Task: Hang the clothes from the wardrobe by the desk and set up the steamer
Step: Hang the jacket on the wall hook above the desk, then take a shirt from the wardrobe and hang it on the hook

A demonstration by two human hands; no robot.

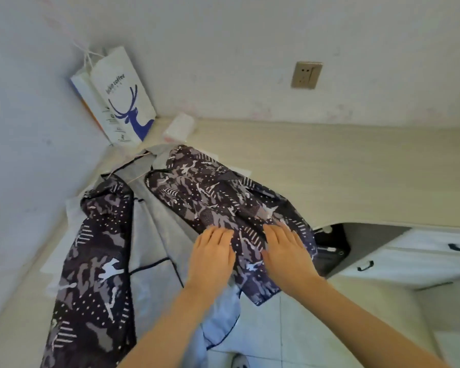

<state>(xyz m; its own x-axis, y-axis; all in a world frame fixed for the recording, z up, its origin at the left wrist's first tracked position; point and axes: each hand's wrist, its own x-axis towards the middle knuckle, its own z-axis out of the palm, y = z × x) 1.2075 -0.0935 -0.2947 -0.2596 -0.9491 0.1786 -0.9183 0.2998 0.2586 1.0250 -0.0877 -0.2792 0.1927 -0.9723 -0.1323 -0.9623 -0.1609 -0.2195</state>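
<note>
Surface: I'm looking down on a pale cream desk (343, 166) that runs along the wall and curves away at its near right edge.
Room: white walls meet in a corner at upper left; I see a wall socket (306, 75) above the desk, white drawers (409, 261) with dark handles below on the right, and pale floor tiles (290, 341) at the bottom.
Corner: a white paper bag (122, 99) with a blue deer print stands there, a small white packet (178, 127) just beside it.
Under the desk: a dark bag (329, 251) sits in the gap.
Jacket: the camouflage jacket (210, 197) lies open on the desk, grey lining up, and spills over the near edge.
Axis: its folded-over part runs from the far corner toward me and to the right; the other front panel hangs down on the left.
Left hand: my left hand (213, 253) lies flat on the patterned fabric, fingers straight and close together.
Right hand: my right hand (287, 248) presses flat just beside it, fingers straight, slightly spread.
</note>
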